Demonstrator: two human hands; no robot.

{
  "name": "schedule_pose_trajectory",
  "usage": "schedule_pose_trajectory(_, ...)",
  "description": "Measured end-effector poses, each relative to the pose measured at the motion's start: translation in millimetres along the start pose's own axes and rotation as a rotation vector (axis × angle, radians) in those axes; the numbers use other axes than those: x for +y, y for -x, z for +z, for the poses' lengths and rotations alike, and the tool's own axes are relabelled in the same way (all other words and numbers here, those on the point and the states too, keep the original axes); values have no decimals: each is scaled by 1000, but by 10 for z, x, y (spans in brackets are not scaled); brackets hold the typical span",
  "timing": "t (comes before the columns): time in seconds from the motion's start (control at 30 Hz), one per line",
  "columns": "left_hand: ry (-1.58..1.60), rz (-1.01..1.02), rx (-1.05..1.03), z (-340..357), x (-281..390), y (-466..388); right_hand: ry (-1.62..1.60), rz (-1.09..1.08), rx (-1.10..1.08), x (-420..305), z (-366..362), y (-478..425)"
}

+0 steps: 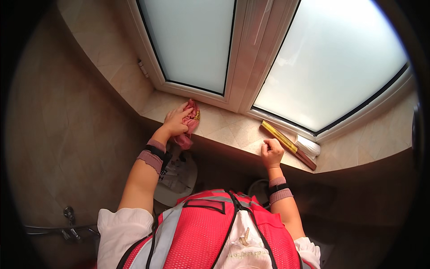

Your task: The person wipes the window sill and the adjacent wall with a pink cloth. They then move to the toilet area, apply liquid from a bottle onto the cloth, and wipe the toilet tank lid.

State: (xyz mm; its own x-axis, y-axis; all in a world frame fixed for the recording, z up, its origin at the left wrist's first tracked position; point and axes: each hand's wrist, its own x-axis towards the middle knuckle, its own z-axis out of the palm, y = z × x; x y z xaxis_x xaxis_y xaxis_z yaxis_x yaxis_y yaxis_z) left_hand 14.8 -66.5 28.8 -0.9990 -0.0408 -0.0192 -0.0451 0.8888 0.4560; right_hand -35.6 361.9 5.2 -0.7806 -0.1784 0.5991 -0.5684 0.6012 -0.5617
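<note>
My left hand [175,121] lies over a crumpled pink cloth [192,126] on the tiled window sill [218,122], its fingers bent against the fabric. One end of the cloth hangs past the sill's front edge. Further right, my right hand [272,153] is curled into a fist at that same edge, with nothing visible in it. Just beyond the fist lies a long, narrow yellow-and-brown object [285,141], set at a slant. A white roll [307,146] rests beside it, close to the window frame.
Two frosted window panes [191,43] [332,64] in white frames rise behind the sill. Below it on the left stands a white rounded fixture [161,195] with plastic packaging [176,176] on it. A metal valve [69,215] with a hose is on the left wall.
</note>
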Motion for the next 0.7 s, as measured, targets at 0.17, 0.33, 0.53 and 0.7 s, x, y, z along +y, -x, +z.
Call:
schedule_pose_trajectory(0.17,119,-533,272,-374,-1500,192,-74,-31,-17,-124,116,-67)
schedule_pose_trajectory(0.33,-198,-577,132,-117,-135,-294,5,9,15,-25,45,-1)
schedule_pose_trajectory(0.53,-302,-250,61,648,1147,-301,16,0,-1,-39,60,-1)
schedule_pose_trajectory(0.7,-217,81,65,1037,1912,-187,16,-18,7,-76,64,-29)
